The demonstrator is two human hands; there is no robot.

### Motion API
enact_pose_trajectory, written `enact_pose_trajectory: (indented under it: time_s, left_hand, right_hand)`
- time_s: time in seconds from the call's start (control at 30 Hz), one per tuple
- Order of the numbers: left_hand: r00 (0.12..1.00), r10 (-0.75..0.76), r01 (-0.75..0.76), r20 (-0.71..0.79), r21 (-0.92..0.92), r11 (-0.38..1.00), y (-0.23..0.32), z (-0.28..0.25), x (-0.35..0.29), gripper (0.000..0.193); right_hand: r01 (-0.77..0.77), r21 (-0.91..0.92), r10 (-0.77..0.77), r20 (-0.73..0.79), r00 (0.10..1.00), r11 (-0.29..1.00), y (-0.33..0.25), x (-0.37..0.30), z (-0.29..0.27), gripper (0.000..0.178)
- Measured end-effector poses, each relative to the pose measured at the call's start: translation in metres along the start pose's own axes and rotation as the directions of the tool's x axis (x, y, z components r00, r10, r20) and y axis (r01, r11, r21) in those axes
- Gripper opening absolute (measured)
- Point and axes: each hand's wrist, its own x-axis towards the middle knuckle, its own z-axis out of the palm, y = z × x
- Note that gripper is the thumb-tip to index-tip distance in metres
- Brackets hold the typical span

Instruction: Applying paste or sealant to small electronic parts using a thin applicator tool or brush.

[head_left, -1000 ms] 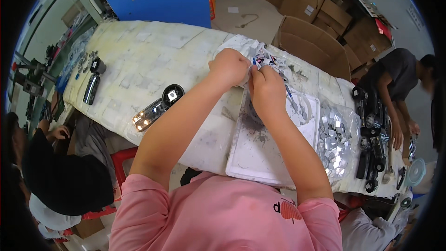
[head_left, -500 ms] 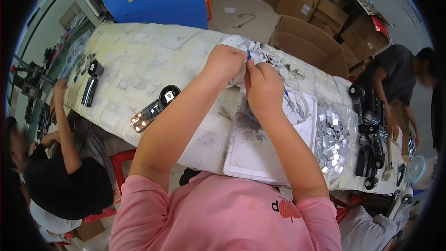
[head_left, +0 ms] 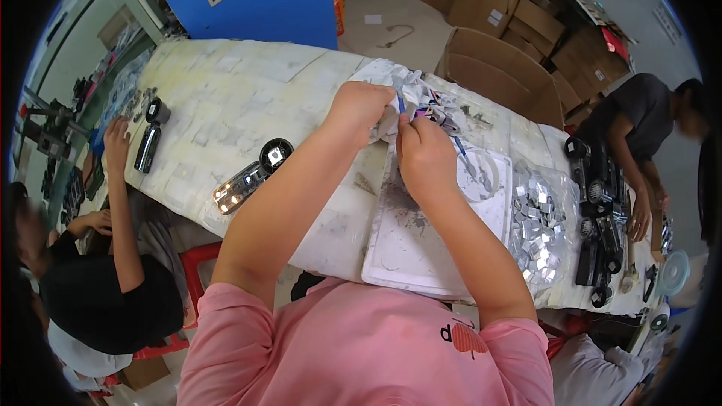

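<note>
Both my hands meet over the far edge of a white tray (head_left: pixel 376 256). My right hand (head_left: pixel 427 154) pinches a slim blue stick-like piece (head_left: pixel 401 104) that points up between the hands. My left hand (head_left: pixel 359 111) is closed right beside it; its fingertips are partly hidden, so what they hold is unclear. Crumpled white cloth (head_left: pixel 382 72) lies behind and under the fingers. Near my right hand, a blue-handled thin tool (head_left: pixel 461 150) rests against a round white lid or ring (head_left: pixel 490 179) on the tray.
Left of my arm lies a handheld device with a round head (head_left: pixel 244 184); another dark one (head_left: pixel 147 146) is farther left. A plastic bag of small silvery squares (head_left: pixel 543 233) and several black devices (head_left: pixel 598 218) are on the right. Co-workers sit at left (head_left: pixel 113 301) and right (head_left: pixel 635 116).
My hands have shifted slightly, still together around the blue piece. The left co-worker's raised hand has moved; the right co-worker's hands have also moved.
</note>
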Motion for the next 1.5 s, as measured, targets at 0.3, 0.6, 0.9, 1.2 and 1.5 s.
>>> enact_pose_trajectory:
  time_s: [0.3, 0.6, 0.9, 1.2, 1.5]
  left_hand:
    - [0.976, 0.213, -0.209, -0.037, 0.089, 0.974, -0.001, -0.009, 0.010, 0.012]
    - [0.901, 0.435, -0.410, -0.004, 0.322, 0.853, -0.003, -0.021, 0.022, 0.020]
    - [0.706, 0.696, -0.345, 0.127, 0.921, 0.181, 0.036, -0.015, 0.026, 0.019]
    - [0.508, 0.783, -0.720, 0.360, 0.676, 0.156, 0.003, -0.038, -0.019, 0.030]
    - [0.508, 0.799, -0.755, 0.323, 0.614, 0.232, -0.026, -0.050, -0.082, 0.017]
  right_hand:
    - [-0.267, 0.143, 0.278, -0.063, 0.959, 0.953, 0.018, 0.008, -0.051, 0.008]
    - [-0.580, 0.339, 0.545, 0.201, 0.814, 0.741, 0.021, -0.017, -0.106, 0.013]
    - [-0.542, 0.285, 0.473, 0.279, 0.836, 0.790, 0.020, -0.054, -0.125, 0.016]
    - [-0.281, 0.149, 0.229, 0.292, 0.929, 0.948, 0.017, -0.093, -0.125, 0.011]
    - [-0.361, 0.171, 0.253, 0.451, 0.856, 0.917, 0.015, -0.099, -0.134, 0.026]
